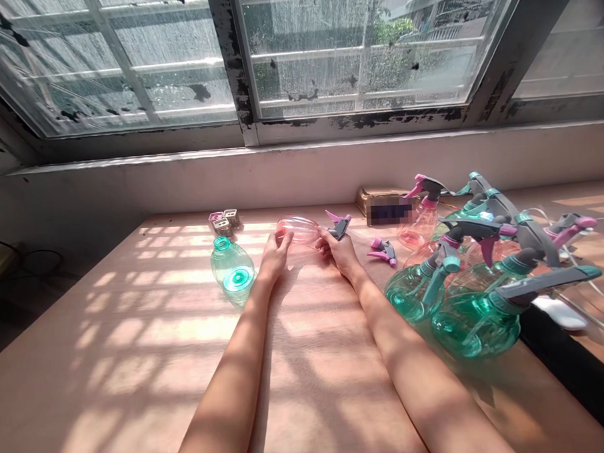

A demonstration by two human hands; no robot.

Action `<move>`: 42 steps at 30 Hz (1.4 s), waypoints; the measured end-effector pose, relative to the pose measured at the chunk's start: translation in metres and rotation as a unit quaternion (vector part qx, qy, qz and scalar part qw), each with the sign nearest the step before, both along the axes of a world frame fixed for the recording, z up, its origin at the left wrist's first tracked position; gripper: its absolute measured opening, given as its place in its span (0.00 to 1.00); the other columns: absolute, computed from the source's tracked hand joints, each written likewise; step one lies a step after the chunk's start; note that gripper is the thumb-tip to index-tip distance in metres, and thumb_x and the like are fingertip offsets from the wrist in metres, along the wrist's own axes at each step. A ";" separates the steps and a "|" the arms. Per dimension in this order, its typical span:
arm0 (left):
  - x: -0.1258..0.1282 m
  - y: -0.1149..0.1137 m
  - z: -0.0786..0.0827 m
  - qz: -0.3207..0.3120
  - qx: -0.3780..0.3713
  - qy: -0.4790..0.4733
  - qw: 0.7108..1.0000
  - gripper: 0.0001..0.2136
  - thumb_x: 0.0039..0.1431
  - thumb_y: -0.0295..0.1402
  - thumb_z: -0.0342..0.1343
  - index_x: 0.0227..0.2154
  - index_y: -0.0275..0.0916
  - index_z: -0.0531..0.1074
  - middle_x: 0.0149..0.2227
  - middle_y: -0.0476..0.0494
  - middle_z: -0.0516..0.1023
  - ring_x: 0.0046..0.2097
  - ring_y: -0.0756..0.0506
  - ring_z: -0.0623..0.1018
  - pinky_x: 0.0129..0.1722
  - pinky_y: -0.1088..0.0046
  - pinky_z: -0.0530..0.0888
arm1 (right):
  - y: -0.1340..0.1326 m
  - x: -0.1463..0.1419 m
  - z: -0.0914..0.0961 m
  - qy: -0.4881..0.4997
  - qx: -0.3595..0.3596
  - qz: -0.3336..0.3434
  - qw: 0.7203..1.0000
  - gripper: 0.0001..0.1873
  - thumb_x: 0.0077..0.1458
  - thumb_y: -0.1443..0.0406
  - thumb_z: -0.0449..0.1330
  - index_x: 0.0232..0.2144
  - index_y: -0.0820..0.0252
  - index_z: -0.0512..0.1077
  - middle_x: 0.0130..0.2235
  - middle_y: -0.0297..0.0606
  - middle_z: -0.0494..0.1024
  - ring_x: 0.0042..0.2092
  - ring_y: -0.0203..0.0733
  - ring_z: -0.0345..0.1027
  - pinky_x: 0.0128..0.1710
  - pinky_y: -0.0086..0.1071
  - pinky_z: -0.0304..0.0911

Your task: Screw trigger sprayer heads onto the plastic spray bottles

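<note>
A clear pink spray bottle [299,230] lies on its side between my hands, just above the wooden table. My left hand [276,256] grips its base end, thumb on top. At the neck end my right hand [340,253] is closed around a grey and pink spray head [339,226]; my fingers hide the collar, so I cannot tell how firmly it sits on the neck. Left of my left hand stands a green bottle [232,269] with an uncapped mouth. To the right of my right hand lies a loose grey and pink spray head [383,251].
Several green and pink bottles with spray heads crowd the right side, including a green one [476,322] in front. Behind are small boxy items [223,223] and a brown box [375,200]. A black object [573,368], a white mouse-like object [561,313] and cables lie rightward.
</note>
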State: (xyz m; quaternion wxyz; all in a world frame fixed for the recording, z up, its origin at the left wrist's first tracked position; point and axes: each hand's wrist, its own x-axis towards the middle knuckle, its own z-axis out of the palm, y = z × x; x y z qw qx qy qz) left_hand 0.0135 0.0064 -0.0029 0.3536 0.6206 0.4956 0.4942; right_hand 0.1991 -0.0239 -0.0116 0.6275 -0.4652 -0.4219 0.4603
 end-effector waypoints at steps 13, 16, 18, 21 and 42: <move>0.002 0.002 0.001 -0.001 -0.004 -0.003 1.000 0.16 0.69 0.42 0.59 0.54 0.39 0.74 0.56 0.39 0.78 0.54 0.39 0.80 0.55 0.51 0.77 | 0.001 0.003 0.001 0.004 0.000 0.003 1.000 0.13 0.69 0.57 0.64 0.36 0.62 0.76 0.30 0.29 0.78 0.24 0.32 0.69 0.24 0.27 0.69; 0.003 0.001 0.002 -0.001 -0.005 -0.002 1.000 0.17 0.69 0.42 0.59 0.54 0.38 0.74 0.55 0.39 0.78 0.54 0.39 0.80 0.55 0.51 0.77 | 0.001 0.003 0.001 0.002 0.000 0.004 1.000 0.13 0.69 0.57 0.64 0.36 0.62 0.75 0.31 0.29 0.78 0.25 0.32 0.69 0.24 0.27 0.69; 0.003 0.000 0.003 0.001 -0.005 0.000 1.000 0.17 0.69 0.42 0.59 0.54 0.38 0.74 0.55 0.39 0.78 0.54 0.39 0.80 0.55 0.51 0.77 | 0.001 0.004 0.000 0.001 0.001 0.004 1.000 0.13 0.69 0.57 0.63 0.36 0.62 0.75 0.31 0.29 0.78 0.25 0.32 0.69 0.24 0.27 0.69; 0.003 -0.001 0.003 0.003 -0.005 0.003 1.000 0.17 0.69 0.42 0.59 0.54 0.38 0.74 0.56 0.38 0.78 0.55 0.39 0.80 0.56 0.50 0.77 | 0.002 0.004 -0.001 0.000 0.002 0.005 1.000 0.14 0.69 0.57 0.63 0.36 0.62 0.75 0.31 0.29 0.77 0.25 0.32 0.69 0.24 0.27 0.69; 0.005 0.001 0.002 0.002 -0.004 0.001 1.000 0.17 0.69 0.43 0.59 0.54 0.38 0.74 0.56 0.38 0.78 0.56 0.38 0.79 0.57 0.49 0.76 | 0.005 0.006 -0.004 0.007 0.007 0.003 1.000 0.15 0.69 0.56 0.63 0.35 0.62 0.75 0.29 0.28 0.77 0.23 0.31 0.68 0.23 0.27 0.67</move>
